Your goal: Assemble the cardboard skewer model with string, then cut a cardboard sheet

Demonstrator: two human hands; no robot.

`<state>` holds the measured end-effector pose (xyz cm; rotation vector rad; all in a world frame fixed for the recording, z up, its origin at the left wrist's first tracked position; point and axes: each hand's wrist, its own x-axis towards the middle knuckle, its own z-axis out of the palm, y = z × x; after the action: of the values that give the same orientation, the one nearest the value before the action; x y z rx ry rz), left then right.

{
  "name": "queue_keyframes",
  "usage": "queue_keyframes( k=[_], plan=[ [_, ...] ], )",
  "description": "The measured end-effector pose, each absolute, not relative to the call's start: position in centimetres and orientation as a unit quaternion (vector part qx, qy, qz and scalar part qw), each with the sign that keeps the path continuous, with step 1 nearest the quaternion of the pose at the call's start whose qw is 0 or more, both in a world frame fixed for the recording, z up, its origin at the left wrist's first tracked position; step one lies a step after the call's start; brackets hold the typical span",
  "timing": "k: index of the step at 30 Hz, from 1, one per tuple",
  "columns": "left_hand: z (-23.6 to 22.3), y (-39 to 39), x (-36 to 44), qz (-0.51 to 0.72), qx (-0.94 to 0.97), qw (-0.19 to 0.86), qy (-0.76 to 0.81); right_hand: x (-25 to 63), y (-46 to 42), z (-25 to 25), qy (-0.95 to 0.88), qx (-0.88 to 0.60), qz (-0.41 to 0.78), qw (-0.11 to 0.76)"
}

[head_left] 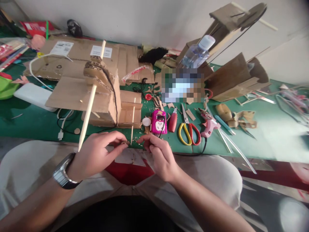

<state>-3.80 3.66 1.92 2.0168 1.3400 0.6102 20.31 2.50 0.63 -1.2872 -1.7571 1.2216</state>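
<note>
My left hand (101, 149), with a metal watch (65, 172) on its wrist, pinches a small brown piece of cardboard (125, 142) between thumb and forefinger. Facing it across a short gap is my right hand (160, 153); its fingers are curled in, and whether anything is inside them is hidden. A thin wooden stick (133, 119) stands slanted between the hands, against an open cardboard box (129, 119). Left of that rises a cardboard structure (106, 106) with layered discs (98, 72) and a thick wooden dowel (89, 112) through them.
On the green table (277, 135) lie a pink power socket (158, 122), a red-handled cutter (173, 120), scissors (189, 132), a pink glue gun (210, 125) and clear glue sticks (238, 153). A water bottle (196, 53) and another cardboard build (236, 77) stand behind. Cardboard scraps surround the socket.
</note>
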Motion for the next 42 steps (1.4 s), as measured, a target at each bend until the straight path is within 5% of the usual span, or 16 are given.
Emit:
queue_keyframes(
  k=[5,11,23,32,35,38,42],
  plan=[
    [2.0,3.8,-4.0,0.217,0.770,0.289,0.527,20.4,2.2,0.9,-0.673,-0.483,0.446,0.339],
    [0.5,4.1,-3.7,0.075,0.792,0.276,0.540,19.5,2.1,0.9,-0.728,-0.528,0.356,0.254],
    [0.3,3.7,-2.8,0.061,0.783,0.297,0.542,17.9,2.0,-1.4,-0.769,-0.562,0.257,0.162],
    [0.3,4.0,-2.9,0.116,0.773,0.338,0.525,20.4,2.9,0.9,-0.800,-0.461,0.265,0.277],
    [0.0,4.1,-2.7,0.136,0.754,0.367,0.527,23.7,5.4,1.7,-0.747,-0.565,0.194,0.292],
    [-0.2,4.1,-2.5,0.145,0.725,0.414,0.530,27.0,8.6,1.2,-0.664,-0.711,0.083,0.216],
    [-0.6,4.1,-2.5,0.159,0.672,0.493,0.530,28.7,11.2,-0.5,-0.628,-0.769,0.095,0.074]
  ],
)
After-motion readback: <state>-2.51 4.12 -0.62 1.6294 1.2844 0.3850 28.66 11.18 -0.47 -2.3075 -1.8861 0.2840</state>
